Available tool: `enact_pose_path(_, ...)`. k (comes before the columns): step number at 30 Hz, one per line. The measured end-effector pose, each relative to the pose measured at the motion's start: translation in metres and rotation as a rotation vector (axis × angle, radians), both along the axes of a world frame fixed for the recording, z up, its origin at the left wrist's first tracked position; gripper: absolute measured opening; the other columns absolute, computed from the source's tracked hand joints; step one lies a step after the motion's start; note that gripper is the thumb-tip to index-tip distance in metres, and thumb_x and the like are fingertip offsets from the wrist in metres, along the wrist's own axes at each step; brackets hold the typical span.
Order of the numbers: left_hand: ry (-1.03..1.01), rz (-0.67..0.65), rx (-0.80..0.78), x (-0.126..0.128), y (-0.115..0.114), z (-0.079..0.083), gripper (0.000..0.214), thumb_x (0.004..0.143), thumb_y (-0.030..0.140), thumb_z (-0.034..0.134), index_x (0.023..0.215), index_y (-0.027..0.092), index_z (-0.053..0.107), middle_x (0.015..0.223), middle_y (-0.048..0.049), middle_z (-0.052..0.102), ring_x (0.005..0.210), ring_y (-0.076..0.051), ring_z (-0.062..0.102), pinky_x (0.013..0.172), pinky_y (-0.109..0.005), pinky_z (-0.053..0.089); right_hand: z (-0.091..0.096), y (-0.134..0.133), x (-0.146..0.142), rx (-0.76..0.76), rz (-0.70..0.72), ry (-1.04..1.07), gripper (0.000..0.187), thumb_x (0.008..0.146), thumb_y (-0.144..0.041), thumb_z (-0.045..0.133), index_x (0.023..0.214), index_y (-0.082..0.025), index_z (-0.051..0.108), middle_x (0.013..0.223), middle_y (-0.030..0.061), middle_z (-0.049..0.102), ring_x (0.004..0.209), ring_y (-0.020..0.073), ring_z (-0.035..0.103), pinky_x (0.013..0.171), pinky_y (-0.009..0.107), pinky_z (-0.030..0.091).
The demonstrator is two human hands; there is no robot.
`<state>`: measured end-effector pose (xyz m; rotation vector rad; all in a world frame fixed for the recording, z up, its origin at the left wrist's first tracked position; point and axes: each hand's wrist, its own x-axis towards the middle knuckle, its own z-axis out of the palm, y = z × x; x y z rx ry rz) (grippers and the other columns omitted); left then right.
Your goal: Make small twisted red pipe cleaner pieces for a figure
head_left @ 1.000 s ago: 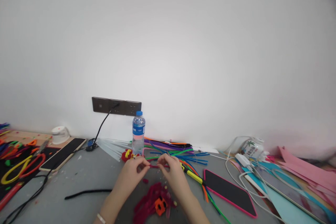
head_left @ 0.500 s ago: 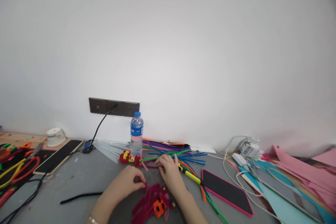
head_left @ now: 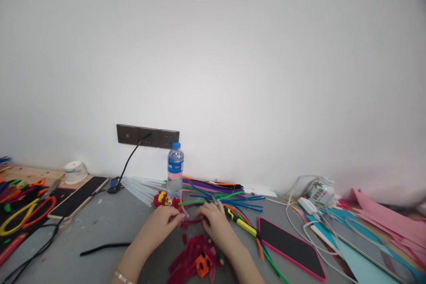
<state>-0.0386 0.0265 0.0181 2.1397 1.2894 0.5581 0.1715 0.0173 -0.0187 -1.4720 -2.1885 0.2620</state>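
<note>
Close together over the grey table are my two hands, with a dark red pipe cleaner (head_left: pixel 193 221) stretching between their fingers. My left hand (head_left: pixel 163 221) is closed, thumb and forefinger pinched at the strip's left end. Curled around the other end are the fingers of my right hand (head_left: pixel 214 221), which partly hide it. Below them lies a heap of crimson fuzzy strips (head_left: pixel 186 255) with an orange piece with black spots (head_left: pixel 203 264). Small crimson bits lie under my left hand. A yellow-and-black-handled tool (head_left: pixel 244 225) rests beside my right hand, its metal tip partly hidden behind it.
Behind my hands stand a water bottle (head_left: pixel 175 171) and a red-and-yellow fuzzy figure (head_left: pixel 165 199). Bundled coloured pipe cleaners (head_left: pixel 216 187) lie along the wall. A pink-edged phone (head_left: pixel 291 246) and white cables (head_left: pixel 301 230) are at right; another phone (head_left: pixel 80 196) and scissors (head_left: pixel 33 215) at left.
My left hand has moved up and away from the crimson heap to the dark red pipe cleaner. My right hand's fingers have curled in on it. The view has shifted slightly.
</note>
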Motion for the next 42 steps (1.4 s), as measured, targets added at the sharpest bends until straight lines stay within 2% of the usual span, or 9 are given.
enact_pose_path(5,-0.035,-0.006,0.001,0.001,0.003,-0.006,0.024,0.078,0.026,0.052,0.081,0.019,0.075,0.085,-0.0045,0.076,0.073,-0.019,0.062,0.066,-0.024,0.04,0.004,-0.002,0.003,-0.023,-0.023,-0.023,0.033,0.069,0.002,0.046,0.08,-0.025,0.061,0.084,-0.0014,0.065,0.09,0.0194,0.061,0.105,0.051,0.024)
enact_pose_path(13,0.036,0.067,0.001,0.002,0.006,-0.016,0.025,0.073,0.022,0.056,0.088,0.019,0.076,0.088,-0.0065,0.075,0.075,-0.021,0.062,0.069,-0.027,0.042,0.004,-0.002,-0.001,0.017,0.038,0.046,0.037,0.068,0.002,0.044,0.09,-0.024,0.059,0.077,-0.0016,0.065,0.08,0.0177,0.06,0.105,0.049,0.027)
enact_pose_path(16,0.048,0.072,-0.032,0.002,0.007,-0.02,0.025,0.071,0.02,0.058,0.089,0.019,0.075,0.087,-0.0059,0.074,0.077,-0.02,0.062,0.069,-0.026,0.042,0.004,-0.001,0.001,-0.025,0.079,0.075,0.035,0.067,0.002,0.044,0.086,-0.022,0.061,0.079,-0.0008,0.065,0.079,0.0171,0.061,0.098,0.041,0.035)
enact_pose_path(19,0.077,0.072,-0.05,0.003,0.005,-0.019,0.021,0.071,0.019,0.059,0.084,0.018,0.075,0.087,-0.006,0.074,0.078,-0.02,0.063,0.068,-0.025,0.041,0.003,-0.001,0.005,-0.078,0.092,0.058,0.036,0.065,0.004,0.043,0.08,-0.022,0.065,0.087,0.0018,0.066,0.091,0.0191,0.06,0.089,0.033,0.039)
enact_pose_path(24,0.078,0.081,-0.023,0.005,0.0,-0.009,0.027,0.082,0.031,0.051,0.08,0.018,0.075,0.089,-0.0071,0.074,0.08,-0.02,0.063,0.068,-0.025,0.039,0.006,-0.003,0.009,-0.088,0.001,-0.008,0.045,0.071,0.003,0.043,0.097,-0.024,0.066,0.095,0.004,0.067,0.099,0.0218,0.058,0.101,0.04,0.031)
enact_pose_path(30,0.095,0.081,-0.085,0.007,0.002,-0.02,0.018,0.071,0.019,0.061,0.081,0.022,0.075,0.088,-0.0036,0.074,0.084,-0.021,0.063,0.072,-0.026,0.04,0.005,-0.001,0.008,-0.055,-0.006,-0.009,0.039,0.081,-0.001,0.04,0.098,-0.025,0.065,0.098,0.0048,0.068,0.098,0.0232,0.059,0.099,0.043,0.032)
enact_pose_path(35,-0.093,0.025,0.016,0.008,0.005,-0.019,0.02,0.072,0.015,0.058,0.077,0.021,0.075,0.083,-0.0034,0.074,0.075,-0.019,0.062,0.069,-0.026,0.041,0.006,0.001,0.012,-0.077,0.018,0.092,0.032,0.079,-0.003,0.046,0.096,-0.023,0.064,0.096,0.0048,0.067,0.093,0.0223,0.06,0.087,0.035,0.04)
enact_pose_path(39,-0.327,0.062,0.078,0.007,0.007,-0.011,0.016,0.076,0.024,0.061,0.078,0.021,0.076,0.076,-0.0039,0.072,0.065,-0.018,0.059,0.062,-0.026,0.042,0.015,0.0,0.013,-0.036,0.009,0.232,0.017,0.089,-0.019,0.049,0.087,-0.023,0.065,0.092,0.0022,0.07,0.09,0.0216,0.062,0.099,0.041,0.03)
enact_pose_path(42,-0.502,0.157,0.108,0.007,0.009,-0.01,0.017,0.076,0.032,0.064,0.077,0.02,0.076,0.073,-0.0043,0.071,0.063,-0.019,0.058,0.059,-0.026,0.042,0.023,-0.003,0.011,0.026,0.0,0.342,0.029,0.095,-0.031,0.042,0.079,-0.022,0.064,0.078,0.0023,0.068,0.078,0.0205,0.06,0.086,0.034,0.037)
